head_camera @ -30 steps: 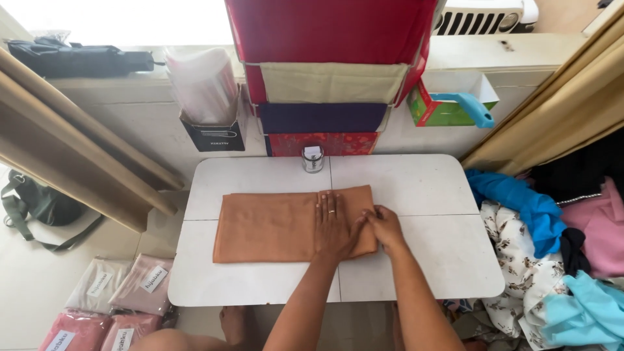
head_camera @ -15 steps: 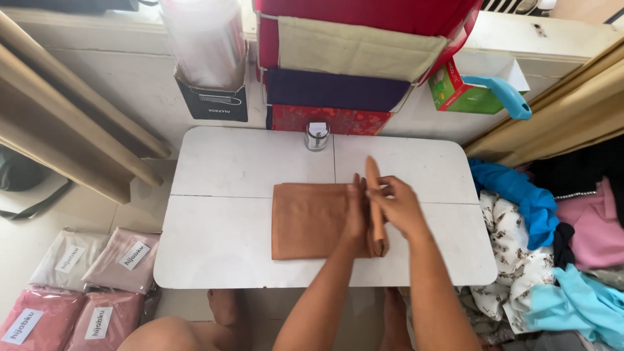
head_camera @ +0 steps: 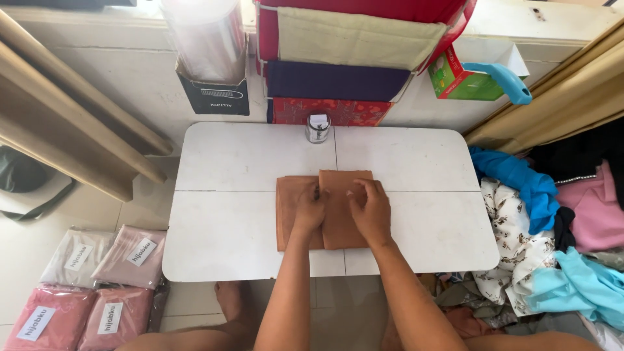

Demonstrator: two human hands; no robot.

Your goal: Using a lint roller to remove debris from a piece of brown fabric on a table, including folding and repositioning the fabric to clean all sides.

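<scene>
White table (head_camera: 247,227), folded brown cloth (head_camera: 338,221), small jar (head_camera: 317,128)

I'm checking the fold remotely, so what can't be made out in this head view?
- Middle of the brown cloth: covered by the left hand and right hand.
- Layers under the top fold: hidden by the fold.
- Small jar: contents too small to tell.
- Stacked fabric boxes: tops cut off by the upper edge.

Pink bagged packs (head_camera: 97,286), white labels, floor left; green box (head_camera: 463,81).
</scene>
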